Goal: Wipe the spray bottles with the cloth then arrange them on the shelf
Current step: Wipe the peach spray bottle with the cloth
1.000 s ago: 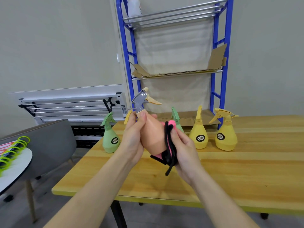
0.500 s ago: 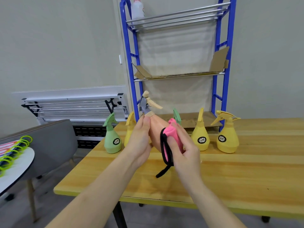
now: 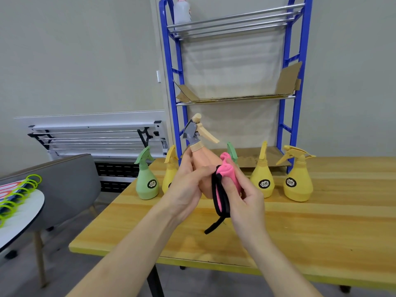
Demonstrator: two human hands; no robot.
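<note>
My left hand (image 3: pixel 186 185) grips a peach spray bottle (image 3: pixel 204 159) with a grey and beige trigger head, held upright above the wooden table (image 3: pixel 300 228). My right hand (image 3: pixel 244 198) holds a pink cloth with black edging (image 3: pixel 225 181) pressed against the bottle's right side. On the table behind stand a green bottle (image 3: pixel 146 181), a yellow bottle (image 3: pixel 170 170) partly hidden by my left hand, a green bottle (image 3: pixel 232 151) mostly hidden, and two yellow bottles (image 3: pixel 262 179) (image 3: pixel 297 179). The blue shelf (image 3: pixel 235 99) rises behind them.
A white bottle (image 3: pixel 182 9) stands on the shelf's top tier. Cardboard (image 3: pixel 235 95) lines the middle and lower tiers. A grey chair (image 3: pixel 70 185) and a white round table (image 3: pixel 21 213) with green rings are at the left. A folded white rack (image 3: pixel 96 136) leans on the wall.
The peach bottle has been raised and turned more upright. My right hand with the cloth has slid up the bottle's side.
</note>
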